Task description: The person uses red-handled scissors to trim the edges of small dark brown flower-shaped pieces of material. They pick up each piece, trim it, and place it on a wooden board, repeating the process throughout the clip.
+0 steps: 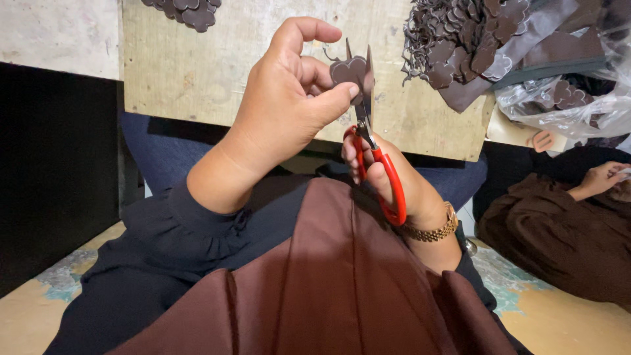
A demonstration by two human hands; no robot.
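While the left hand (289,98) pinches a small dark-brown scalloped fabric piece (348,69) upright, the right hand (381,174) grips red-handled scissors (374,151), blades parted around its edge.

Brown cutout (350,70) between red-handled scissors' (374,154) blades.

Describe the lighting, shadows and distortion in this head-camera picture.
Head view: light falls brightly on the left hand, the dark fabric cut-out and the wooden board; the lower left lies in deep shadow; the right hand with the red scissors is partly shaded; wide-angle lens bends the edges.
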